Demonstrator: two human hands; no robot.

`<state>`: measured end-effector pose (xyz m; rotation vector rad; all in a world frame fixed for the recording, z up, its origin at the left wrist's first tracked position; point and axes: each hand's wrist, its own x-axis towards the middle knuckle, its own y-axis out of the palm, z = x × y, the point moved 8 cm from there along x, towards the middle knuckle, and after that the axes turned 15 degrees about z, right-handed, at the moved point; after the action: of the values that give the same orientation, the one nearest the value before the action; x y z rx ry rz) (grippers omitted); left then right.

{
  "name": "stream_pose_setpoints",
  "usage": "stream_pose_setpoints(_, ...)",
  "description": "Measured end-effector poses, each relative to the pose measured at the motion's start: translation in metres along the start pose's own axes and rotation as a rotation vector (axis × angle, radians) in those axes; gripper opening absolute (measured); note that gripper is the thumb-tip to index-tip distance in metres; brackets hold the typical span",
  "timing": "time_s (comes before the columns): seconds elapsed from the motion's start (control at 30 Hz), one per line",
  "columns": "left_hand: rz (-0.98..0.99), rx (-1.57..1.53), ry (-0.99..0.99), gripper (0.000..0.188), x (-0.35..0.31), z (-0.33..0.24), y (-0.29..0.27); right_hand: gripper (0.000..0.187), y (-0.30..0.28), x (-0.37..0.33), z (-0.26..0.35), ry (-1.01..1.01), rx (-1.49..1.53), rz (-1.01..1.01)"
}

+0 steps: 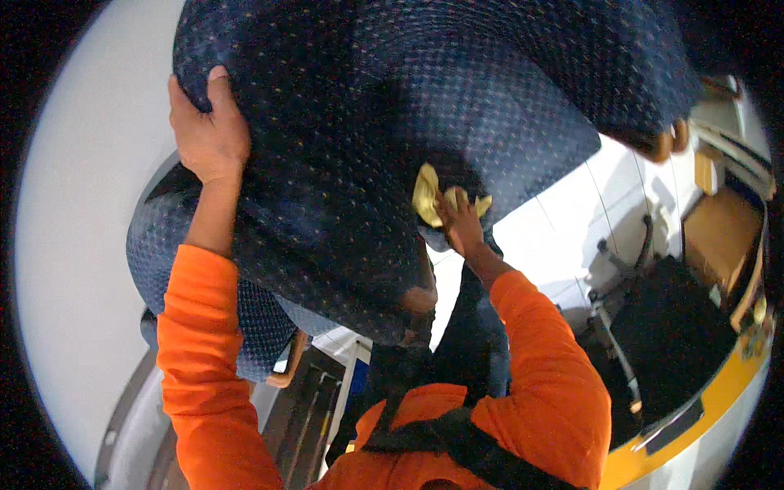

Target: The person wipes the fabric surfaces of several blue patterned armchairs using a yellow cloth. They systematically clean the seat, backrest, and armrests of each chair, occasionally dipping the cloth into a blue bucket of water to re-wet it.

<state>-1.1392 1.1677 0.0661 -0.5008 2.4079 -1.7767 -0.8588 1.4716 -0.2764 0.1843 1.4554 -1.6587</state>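
A dark blue upholstered armchair [327,163] with small light specks fills the upper middle. My left hand [208,135] is wrapped over the left edge of its backrest, with the thumb on the fabric and the other fingers partly hidden behind the edge. My right hand [462,224] holds a crumpled yellow cloth [426,194] against the chair, near the inner corner of the seat. Wooden arm ends show at the chair's right [657,145] and close to my body [420,300].
Another blue patterned chair [265,331] with a wooden arm stands at the left, beside a pale wall [90,212]. White floor tiles [547,224] show at the right. Beyond are a black item [670,335], a brown box [723,229] and a yellow edge [727,392].
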Motion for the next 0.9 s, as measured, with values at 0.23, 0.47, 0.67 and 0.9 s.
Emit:
stream_pose_setpoints(0.23, 0.020, 0.001, -0.018, 0.084, -0.002, -0.003, -0.003, 0.040, 0.065, -0.113, 0.011, 0.270, 0.900, 0.095)
stream_pose_setpoints(0.47, 0.030, 0.069, -0.039, 0.084, 0.006, 0.004, 0.002, 0.032, 0.002, -0.020, 0.028, -0.020, 1.485, -0.225)
stream_pose_setpoints(0.67, 0.072, 0.058, -0.038, 0.086, 0.002, 0.000, 0.003, 0.034, 0.045, -0.033, 0.050, 0.160, 1.349, 0.028)
stream_pose_setpoints(0.9, 0.089, 0.058, -0.087, 0.086, 0.002, -0.001, 0.003, 0.030, 0.033, -0.016, 0.048, 0.054, 0.945, -0.018)
